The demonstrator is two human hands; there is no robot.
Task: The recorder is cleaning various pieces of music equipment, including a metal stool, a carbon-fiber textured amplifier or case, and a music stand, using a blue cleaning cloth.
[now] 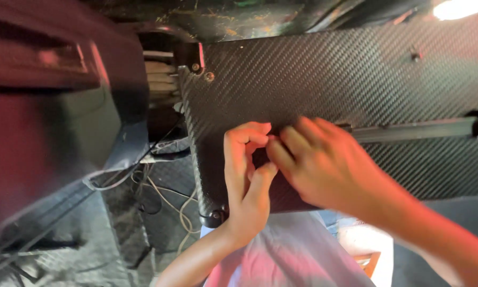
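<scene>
At the centre of the frame the left hand (247, 175) and the right hand (316, 162) meet against a dark panel with a carbon-weave pattern (324, 74). The left hand rises from the lower middle, its fingers curled tight and its thumb pressed up toward the fingertips of the other; whether it pinches something small there cannot be told. The right hand comes in from the lower right, fingers bent and bunched at the same spot, and its grip is likewise hidden by blur and by the fingers themselves.

Right of the hands a dark horizontal bar (414, 130) runs along the panel toward the right edge of the frame. The panel's left edge drops from a bracket with screws (199, 66) near the upper middle down to a rounded lower corner with a fastener (215, 215), just beside the left wrist.

Left of that edge lies an open gap where loose wires (167, 196) hang and loop over a dark patterned floor (90, 239). Further left a reddish blurred surface (42, 106) fills the upper left of the frame. Below the hands, pale cloth (292, 255) covers the lower middle.
</scene>
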